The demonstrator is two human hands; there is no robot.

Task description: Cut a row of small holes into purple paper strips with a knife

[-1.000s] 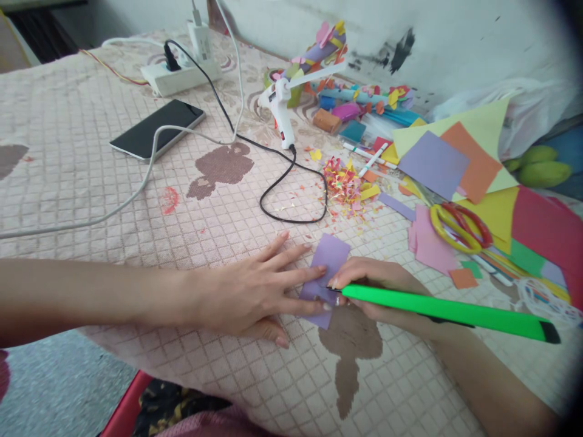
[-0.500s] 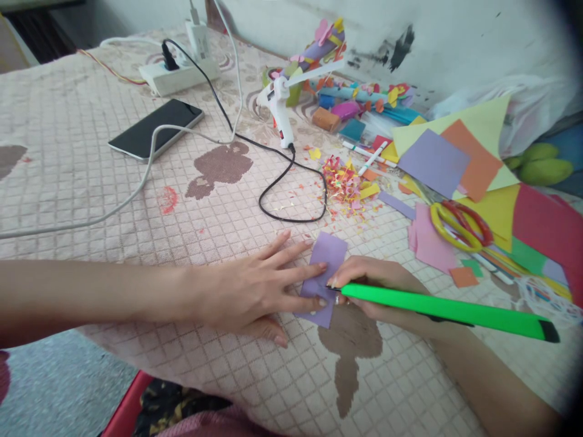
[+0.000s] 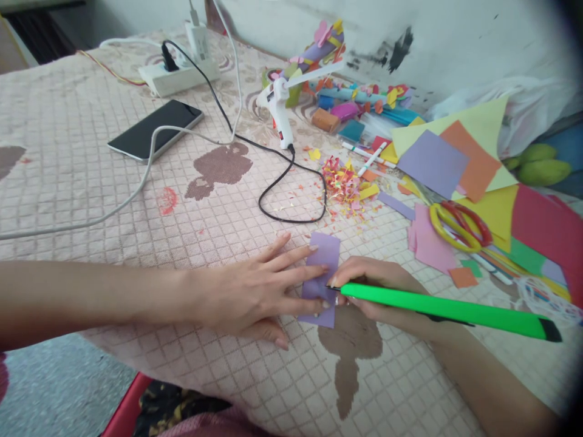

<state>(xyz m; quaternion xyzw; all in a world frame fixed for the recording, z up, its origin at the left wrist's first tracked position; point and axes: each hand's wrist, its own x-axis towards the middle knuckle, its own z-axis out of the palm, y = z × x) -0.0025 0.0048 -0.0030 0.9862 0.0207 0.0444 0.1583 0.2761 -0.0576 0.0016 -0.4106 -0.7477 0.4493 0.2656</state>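
Note:
A strip of purple paper (image 3: 324,255) lies on the quilted cloth in front of me. My left hand (image 3: 248,288) is flat with its fingers spread, the fingertips pressing on the paper. Pinched in my right hand (image 3: 376,276) is a bright green box cutter (image 3: 446,308) with a black end cap. Its dark, narrow tip meets the paper near the right edge, beside my left fingers. The blade itself is too small to make out.
Behind the paper are a heap of paper scraps (image 3: 344,185), a white glue gun (image 3: 279,112) and its looped black cord. Scissors (image 3: 460,226) and coloured sheets (image 3: 432,162) lie at right. A phone (image 3: 157,130) and a power strip (image 3: 177,76) lie at back left.
The purple paper has turned slightly, its far end swinging left, so it sits straighter under my left fingers. Both hands and the box cutter have barely moved.

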